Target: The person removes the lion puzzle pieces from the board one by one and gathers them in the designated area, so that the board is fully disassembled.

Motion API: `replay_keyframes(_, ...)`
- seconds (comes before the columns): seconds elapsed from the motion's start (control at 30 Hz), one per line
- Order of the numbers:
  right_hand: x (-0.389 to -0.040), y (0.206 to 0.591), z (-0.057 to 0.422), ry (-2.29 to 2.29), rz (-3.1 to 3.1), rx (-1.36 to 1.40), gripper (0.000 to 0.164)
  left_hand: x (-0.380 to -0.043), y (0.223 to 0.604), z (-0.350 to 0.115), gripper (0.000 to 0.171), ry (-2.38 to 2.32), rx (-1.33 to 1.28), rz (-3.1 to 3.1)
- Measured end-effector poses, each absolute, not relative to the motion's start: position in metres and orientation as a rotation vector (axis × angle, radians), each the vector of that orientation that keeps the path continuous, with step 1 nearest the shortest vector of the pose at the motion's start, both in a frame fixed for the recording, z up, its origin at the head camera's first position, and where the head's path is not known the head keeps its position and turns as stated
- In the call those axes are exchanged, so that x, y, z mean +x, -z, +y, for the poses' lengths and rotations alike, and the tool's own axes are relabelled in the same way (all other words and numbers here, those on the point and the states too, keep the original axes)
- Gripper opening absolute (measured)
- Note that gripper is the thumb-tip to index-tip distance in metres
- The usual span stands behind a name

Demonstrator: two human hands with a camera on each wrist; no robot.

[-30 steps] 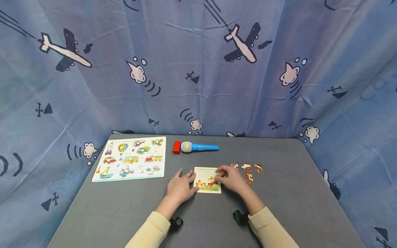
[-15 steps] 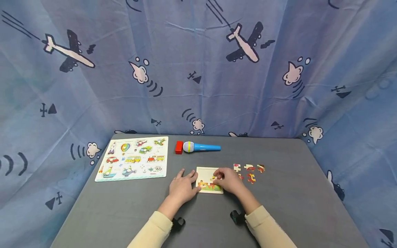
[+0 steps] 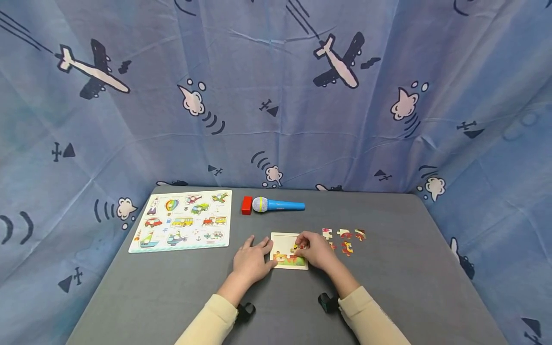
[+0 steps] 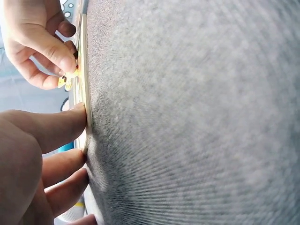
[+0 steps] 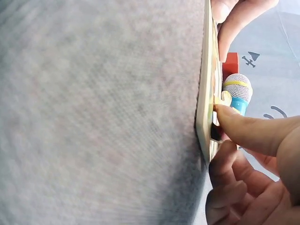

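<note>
A small wooden puzzle tray (image 3: pixel 282 238) lies in front of the person, with joined pieces of an orange animal and green grass along its near side. My left hand (image 3: pixel 251 261) rests at its left edge; the fingers are spread and the thumb touches the near left corner. My right hand (image 3: pixel 318 250) is over the tray's right part, pinching a yellow puzzle piece (image 4: pixel 69 82) between thumb and fingers, close over the tray. The fingers partly hide that piece. Several loose puzzle pieces (image 3: pixel 347 247) lie just right of the right hand.
A large white picture board (image 3: pixel 181 243) with vehicles lies at the back left. Behind the tray are a red block (image 3: pixel 246 205) and a blue toy microphone (image 3: pixel 284 205). The grey table (image 3: pixel 401 278) ends at a blue printed curtain (image 3: pixel 276 96).
My right fingertips have shifted slightly left and nearer the person over the tray, with the yellow puzzle piece pinched. The left hand stays at the tray's edge. The head view sways a little.
</note>
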State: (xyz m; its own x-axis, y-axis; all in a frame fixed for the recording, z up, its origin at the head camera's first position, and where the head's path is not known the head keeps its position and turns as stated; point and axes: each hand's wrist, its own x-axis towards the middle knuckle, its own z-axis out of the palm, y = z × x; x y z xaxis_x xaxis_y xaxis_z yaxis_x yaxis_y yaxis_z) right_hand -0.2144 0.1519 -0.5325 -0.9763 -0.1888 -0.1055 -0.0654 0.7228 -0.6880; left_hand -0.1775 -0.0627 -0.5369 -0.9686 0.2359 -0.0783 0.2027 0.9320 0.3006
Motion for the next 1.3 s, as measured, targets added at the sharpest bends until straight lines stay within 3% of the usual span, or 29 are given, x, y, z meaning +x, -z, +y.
replay_keyframes(0.3,-0.215,0.531,0.156,1.085,2.729,-0.182,0.015,-0.177,0.534,-0.062,0.062,-0.446,0.341,2.978)
replay_keyframes(0.8,-0.212,0.518,0.156,0.888,2.806,-0.239,0.020,-0.177,0.535,-0.062,0.061,-0.460,0.337,2.993)
replay_keyframes(1.1,-0.215,0.513,0.170,1.143,2.790,-0.191,0.011,-0.177,0.535,-0.062,0.062,-0.440,0.337,2.978)
replay_keyframes(1.3,-0.213,0.503,0.196,1.261,2.806,-0.085,0.019,-0.176,0.534,-0.063,0.063,-0.459,0.354,2.961)
